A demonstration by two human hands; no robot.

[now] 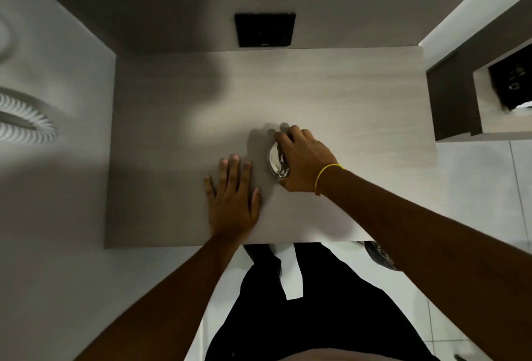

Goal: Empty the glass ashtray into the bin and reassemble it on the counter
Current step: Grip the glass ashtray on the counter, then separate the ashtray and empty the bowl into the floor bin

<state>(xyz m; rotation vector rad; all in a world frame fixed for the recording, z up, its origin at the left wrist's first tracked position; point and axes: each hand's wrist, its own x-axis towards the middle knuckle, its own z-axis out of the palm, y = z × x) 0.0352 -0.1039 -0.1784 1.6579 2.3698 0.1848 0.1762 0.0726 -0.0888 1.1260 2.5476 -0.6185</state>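
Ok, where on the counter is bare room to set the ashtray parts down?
The counter is bare along the back below the black wall plate, across its left part, and to the right of the right hand. It is crowded only at centre front: the left hand lies flat there and the right hand covers the glass ashtray.
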